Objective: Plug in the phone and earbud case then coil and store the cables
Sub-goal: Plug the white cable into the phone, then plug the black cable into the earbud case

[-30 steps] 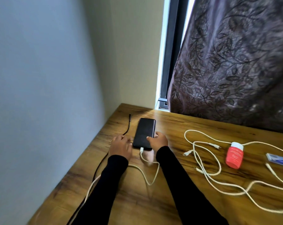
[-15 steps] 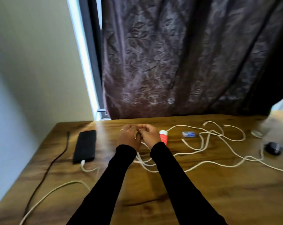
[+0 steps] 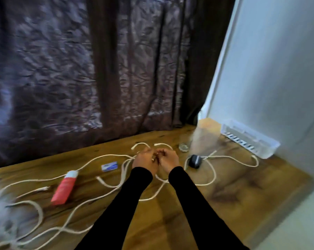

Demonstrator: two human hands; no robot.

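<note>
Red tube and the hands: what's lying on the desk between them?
Head view: between the red tube and the hands lie a small blue-and-white card and white cable loops.

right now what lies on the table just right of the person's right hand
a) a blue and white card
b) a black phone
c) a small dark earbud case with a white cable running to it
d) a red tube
c: the small dark earbud case sits just right of the right hand, with a white cable meeting it; the red tube and the card lie to the left.
</note>
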